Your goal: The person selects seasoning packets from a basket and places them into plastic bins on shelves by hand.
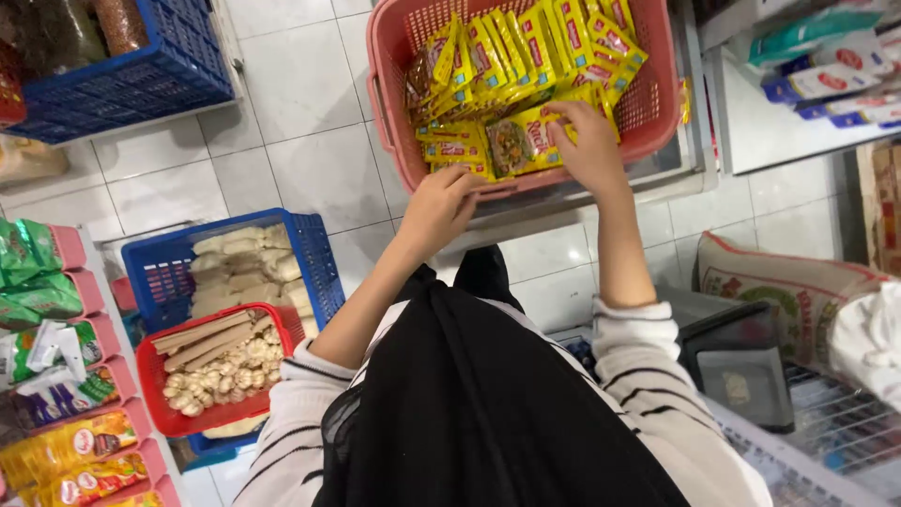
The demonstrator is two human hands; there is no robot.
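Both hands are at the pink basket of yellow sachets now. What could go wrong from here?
The pink basket appears to overhang its ledge toward the person, so the left hand pressing its rim might tip it. The right hand digs among loosely leaning yellow sachets; some could slide over.

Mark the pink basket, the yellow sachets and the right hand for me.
pink basket (pixel 389 113), head view, left wall.
yellow sachets (pixel 526 42), head view, middle of the row.
right hand (pixel 587 145), head view, back of the hand.

A floor (pixel 300 113) of pale square tiles is seen across the frame; a white shelf (pixel 779 131) is set at upper right.
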